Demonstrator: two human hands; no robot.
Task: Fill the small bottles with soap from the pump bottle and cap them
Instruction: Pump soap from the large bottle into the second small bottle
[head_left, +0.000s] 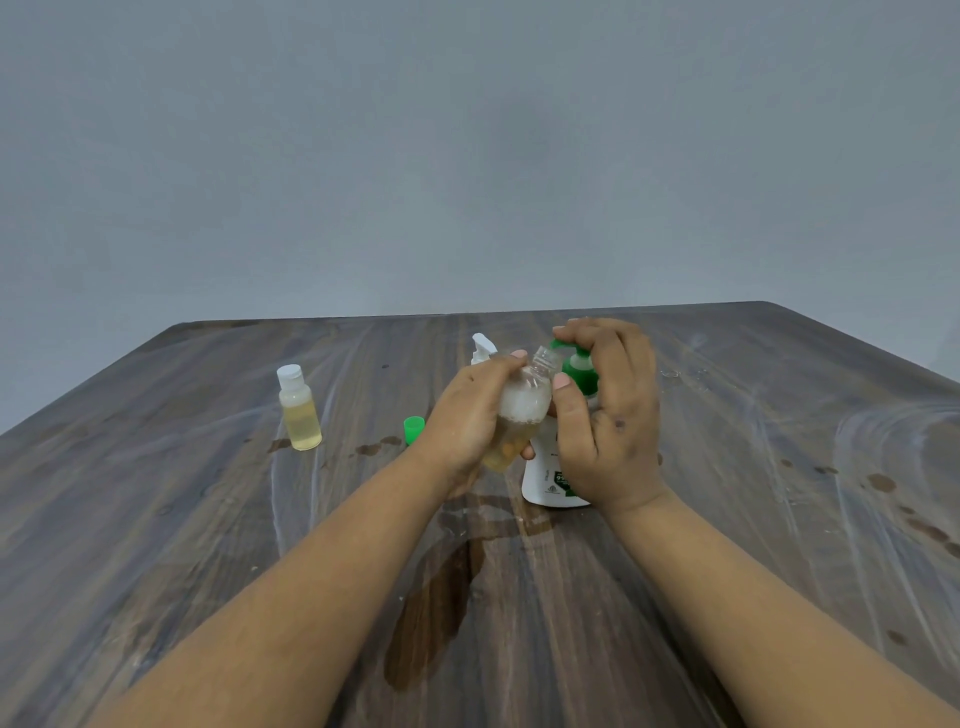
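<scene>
**Head view: open small bottle held at the pump spout**

Head camera looks down on a dark wooden table (208, 519), streaked with pale smears and carrying a dark wet patch (441, 597) on the near side of the pump bottle.

Pump bottle (548, 480): white body with a green label and green pump head, upright on the table near its centre. All positions below are given relative to it.

Right hand (608, 415): laid over the pump head from above, fingers curved down onto the green top, thumb pointing left toward the open bottle. It covers most of the pump bottle's upper half.

Left hand (467, 415): just left of the pump bottle, fingers wrapped around an uncapped small bottle (522, 410). That bottle is tilted, its open neck up against the green spout. Contents: yellowish liquid in the lower part, white foam above.

Capped small bottle (298, 410): well to the left, upright on the table, white cap on, pale yellow liquid inside.

White pump top (482, 351): behind and left, mostly hidden by the left hand; its body cannot be made out.

Green cap (413, 430): loose on the table, left of the pump bottle, just beside the left wrist.
</scene>
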